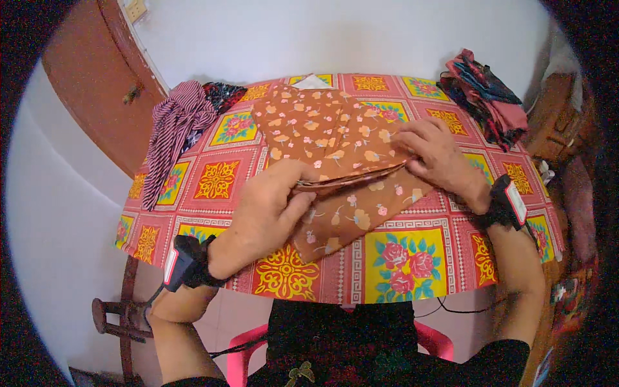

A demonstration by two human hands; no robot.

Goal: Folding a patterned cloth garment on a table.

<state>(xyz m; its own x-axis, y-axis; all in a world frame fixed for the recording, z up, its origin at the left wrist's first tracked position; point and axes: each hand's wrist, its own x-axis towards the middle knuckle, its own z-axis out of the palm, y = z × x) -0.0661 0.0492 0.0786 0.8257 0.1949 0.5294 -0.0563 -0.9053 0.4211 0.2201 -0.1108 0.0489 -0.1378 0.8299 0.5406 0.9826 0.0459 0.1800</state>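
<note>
White wall behind our desk (412, 258), w/ red floral cover. Our left hand (267, 209) pinches the fold edge of the orange floral cloth (329, 142); right hand (438, 158) lies flat on it, grasping nothing. Cloth sits mid-desk. Striped cloth (174, 132) left, dark pile (487, 97) right.

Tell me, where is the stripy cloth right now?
In the head view, the striped cloth hangs over the table's far left edge, beside a dark patterned cloth and left of the orange flowered fabric.
</note>
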